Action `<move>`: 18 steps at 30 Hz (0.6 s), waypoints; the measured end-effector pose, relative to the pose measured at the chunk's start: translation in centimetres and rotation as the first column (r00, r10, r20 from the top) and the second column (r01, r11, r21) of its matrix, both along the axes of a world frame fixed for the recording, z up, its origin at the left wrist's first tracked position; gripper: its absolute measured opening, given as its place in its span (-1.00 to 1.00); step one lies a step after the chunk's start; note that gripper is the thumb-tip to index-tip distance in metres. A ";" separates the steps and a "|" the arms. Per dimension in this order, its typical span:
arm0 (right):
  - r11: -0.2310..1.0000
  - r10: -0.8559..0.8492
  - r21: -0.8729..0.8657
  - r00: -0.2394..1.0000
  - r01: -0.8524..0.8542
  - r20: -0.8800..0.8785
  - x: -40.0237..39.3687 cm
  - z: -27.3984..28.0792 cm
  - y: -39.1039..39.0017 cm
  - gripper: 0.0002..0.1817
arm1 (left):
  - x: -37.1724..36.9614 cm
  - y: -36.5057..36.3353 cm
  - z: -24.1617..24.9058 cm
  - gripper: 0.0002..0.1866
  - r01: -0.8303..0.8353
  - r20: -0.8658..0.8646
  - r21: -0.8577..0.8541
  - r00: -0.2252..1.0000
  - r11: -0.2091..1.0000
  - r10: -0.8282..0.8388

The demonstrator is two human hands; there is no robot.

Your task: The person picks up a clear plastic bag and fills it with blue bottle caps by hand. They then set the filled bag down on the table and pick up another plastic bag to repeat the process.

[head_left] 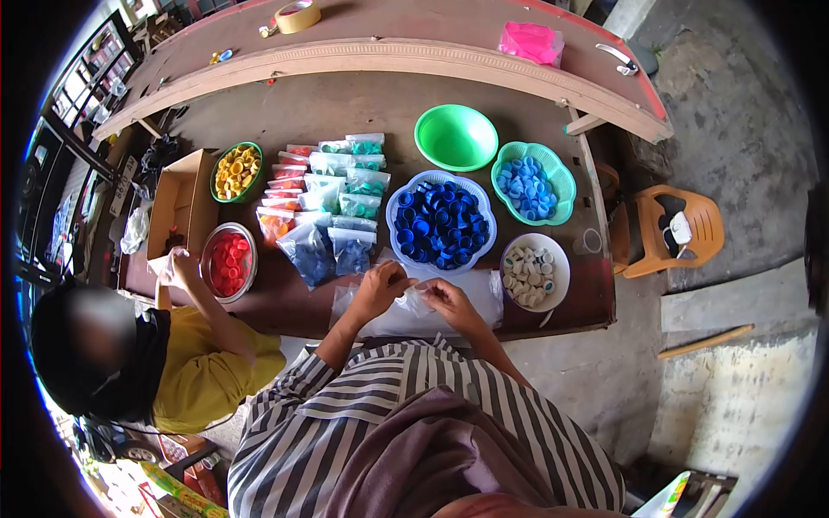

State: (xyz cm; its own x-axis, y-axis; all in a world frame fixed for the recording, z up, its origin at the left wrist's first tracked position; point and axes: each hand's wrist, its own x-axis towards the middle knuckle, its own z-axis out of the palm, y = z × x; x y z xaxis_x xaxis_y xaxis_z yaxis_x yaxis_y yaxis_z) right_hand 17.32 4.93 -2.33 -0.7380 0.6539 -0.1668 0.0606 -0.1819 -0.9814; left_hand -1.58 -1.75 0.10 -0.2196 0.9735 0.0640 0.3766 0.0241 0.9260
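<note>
My left hand [380, 292] and my right hand [447, 306] meet over the table's near edge, with fingers pinched on a small clear plastic bag [409, 299] between them. Whether anything is inside this bag is hard to see. Under my hands lies a stack of flat clear plastic bags [475, 298]. Just beyond is a pale blue bowl [391, 223] full of dark blue bottle caps [440, 226]. To the right, a white bowl [565, 269] holds white caps [528, 273]. Filled bags of dark blue caps [309, 252] lie beyond my left hand.
Rows of filled bags [325, 186] lie mid-table. Around stand a green bowl [456, 142], light blue caps [528, 188], yellow caps [236, 173], red caps [230, 264] and a cardboard box [197, 194]. At left, a co-worker's hand [179, 269] holds clear plastic. A raised shelf [380, 56] crosses behind.
</note>
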 end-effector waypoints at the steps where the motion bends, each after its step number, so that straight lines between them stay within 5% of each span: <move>1: 0.999 -0.054 0.002 0.998 0.054 0.014 0.0 -0.3 -0.3 -0.81 | -0.4 -0.1 0.4 -0.71 0.058 -0.137 -0.007 0.989 0.998 -0.058; 5: 0.990 -0.141 0.005 0.990 0.141 0.011 0.0 0.7 -0.7 -0.81 | -0.6 0.2 1.3 -0.71 0.162 -0.133 -0.105 0.975 0.981 -0.176; 11: 0.978 -0.198 0.078 0.977 0.193 0.076 -0.3 0.6 -1.0 -0.83 | -1.1 1.2 -0.4 -0.77 0.075 -0.040 0.052 0.997 0.996 -0.073; 13: 0.973 -0.163 0.203 0.952 0.111 0.261 -0.2 0.6 -1.1 -0.79 | -1.2 1.5 -0.7 -0.83 0.018 0.006 0.065 1.000 0.998 -0.019; 18: 0.973 -0.191 0.177 0.949 0.149 0.250 -0.5 -0.6 -0.6 -0.83 | -1.6 1.7 -0.6 -0.82 0.042 0.013 0.071 0.999 0.997 -0.043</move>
